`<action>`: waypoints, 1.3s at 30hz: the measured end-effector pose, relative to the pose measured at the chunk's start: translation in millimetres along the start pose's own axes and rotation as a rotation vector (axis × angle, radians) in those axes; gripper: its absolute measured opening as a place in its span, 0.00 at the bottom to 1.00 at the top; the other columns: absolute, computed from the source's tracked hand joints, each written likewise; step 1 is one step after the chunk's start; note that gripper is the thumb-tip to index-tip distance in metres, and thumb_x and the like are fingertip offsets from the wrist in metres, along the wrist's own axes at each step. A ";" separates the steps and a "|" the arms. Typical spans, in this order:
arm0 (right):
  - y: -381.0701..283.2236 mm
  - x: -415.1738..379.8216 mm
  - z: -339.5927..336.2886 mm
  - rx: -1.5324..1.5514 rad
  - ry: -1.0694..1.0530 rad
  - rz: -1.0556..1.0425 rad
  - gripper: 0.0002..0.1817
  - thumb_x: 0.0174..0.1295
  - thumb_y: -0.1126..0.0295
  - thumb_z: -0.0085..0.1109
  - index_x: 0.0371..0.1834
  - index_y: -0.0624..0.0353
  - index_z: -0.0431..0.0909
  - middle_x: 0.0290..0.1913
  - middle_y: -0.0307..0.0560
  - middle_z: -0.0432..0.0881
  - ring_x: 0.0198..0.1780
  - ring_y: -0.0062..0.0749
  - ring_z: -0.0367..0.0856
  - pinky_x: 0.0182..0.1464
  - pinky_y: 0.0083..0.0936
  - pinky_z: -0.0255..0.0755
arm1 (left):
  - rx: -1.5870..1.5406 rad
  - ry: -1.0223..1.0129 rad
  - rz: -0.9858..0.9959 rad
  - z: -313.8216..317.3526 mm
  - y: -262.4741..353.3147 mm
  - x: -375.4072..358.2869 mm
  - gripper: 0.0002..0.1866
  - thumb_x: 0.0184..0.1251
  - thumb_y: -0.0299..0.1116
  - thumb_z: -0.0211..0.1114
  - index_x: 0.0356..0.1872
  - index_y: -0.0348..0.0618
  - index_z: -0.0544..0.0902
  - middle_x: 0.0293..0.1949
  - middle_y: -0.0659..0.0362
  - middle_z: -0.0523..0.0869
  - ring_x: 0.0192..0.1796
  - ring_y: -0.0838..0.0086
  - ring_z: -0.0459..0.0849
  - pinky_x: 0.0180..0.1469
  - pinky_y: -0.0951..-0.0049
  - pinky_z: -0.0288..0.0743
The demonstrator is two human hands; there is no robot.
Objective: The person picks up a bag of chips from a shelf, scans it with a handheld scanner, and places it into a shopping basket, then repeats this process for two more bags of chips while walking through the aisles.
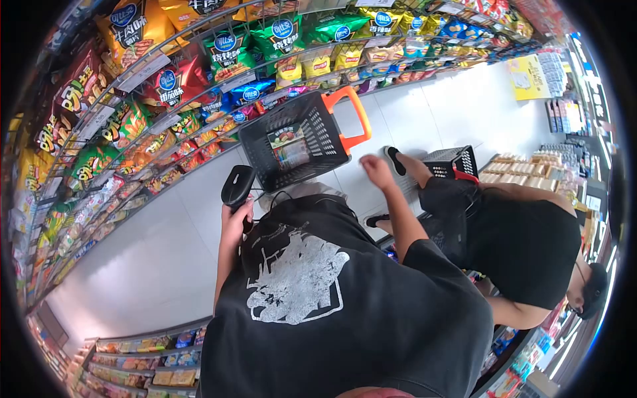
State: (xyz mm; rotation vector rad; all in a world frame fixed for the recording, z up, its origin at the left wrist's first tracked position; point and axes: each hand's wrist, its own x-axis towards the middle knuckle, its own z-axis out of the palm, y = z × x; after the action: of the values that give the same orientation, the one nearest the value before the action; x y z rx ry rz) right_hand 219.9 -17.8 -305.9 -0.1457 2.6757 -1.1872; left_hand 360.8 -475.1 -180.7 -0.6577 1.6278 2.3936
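My left hand [237,213] is wrapped around the grip of a black handheld barcode scanner [237,186], held up in front of my left side. A black shopping basket [312,126] with an orange handle [360,119] is just ahead of me, with a printed picture panel [288,147] showing inside it. To the right of the basket and apart from its handle is my right hand [377,171], its fingers loosely curled with nothing visible in them. The hand is slightly blurred.
Ahead and left, a curved-looking rack holds bagged chips [229,56] and other snack bags [126,123]. Another person [524,245] in black is close on my right, near a second dark basket [451,162]. More stocked shelves [146,361] are at lower left.
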 end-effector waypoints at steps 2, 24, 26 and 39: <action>-5.5 47.0 -21.1 0.008 0.091 0.120 0.15 0.64 0.63 0.63 0.48 0.62 0.82 0.45 0.53 0.86 0.45 0.42 0.85 0.48 0.33 0.78 | -0.009 0.036 0.006 10.7 5.2 1.6 0.10 0.66 0.28 0.64 0.46 0.36 0.81 0.21 0.64 0.76 0.22 0.82 0.72 0.28 0.78 0.63; -43.0 190.3 98.2 0.753 -0.312 0.749 0.15 0.65 0.63 0.60 0.23 0.49 0.66 0.16 0.30 0.60 0.13 0.20 0.56 0.16 0.25 0.52 | -0.230 0.587 0.020 62.7 -71.9 -105.1 0.11 0.66 0.30 0.65 0.46 0.37 0.80 0.22 0.65 0.77 0.24 0.80 0.74 0.28 0.77 0.68; -56.4 183.4 128.5 0.738 -0.339 0.719 0.15 0.65 0.62 0.59 0.23 0.49 0.66 0.16 0.31 0.60 0.14 0.21 0.58 0.17 0.26 0.54 | -0.245 0.622 0.055 52.2 -69.5 -113.7 0.10 0.65 0.29 0.68 0.44 0.38 0.83 0.24 0.65 0.80 0.25 0.82 0.77 0.29 0.80 0.68; -170.7 120.1 311.7 0.834 -0.545 0.606 0.14 0.73 0.54 0.51 0.34 0.50 0.75 0.17 0.30 0.62 0.15 0.22 0.60 0.15 0.23 0.57 | -0.410 1.021 0.315 -47.9 -104.0 -276.9 0.07 0.63 0.30 0.67 0.38 0.38 0.84 0.22 0.66 0.79 0.24 0.83 0.76 0.29 0.78 0.69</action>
State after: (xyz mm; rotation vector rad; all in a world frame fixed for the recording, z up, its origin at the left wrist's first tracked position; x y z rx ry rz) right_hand 175.8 -378.0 -401.0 0.3850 1.4456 -1.6048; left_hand 658.5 -450.3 -158.3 -2.1024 1.5627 2.8415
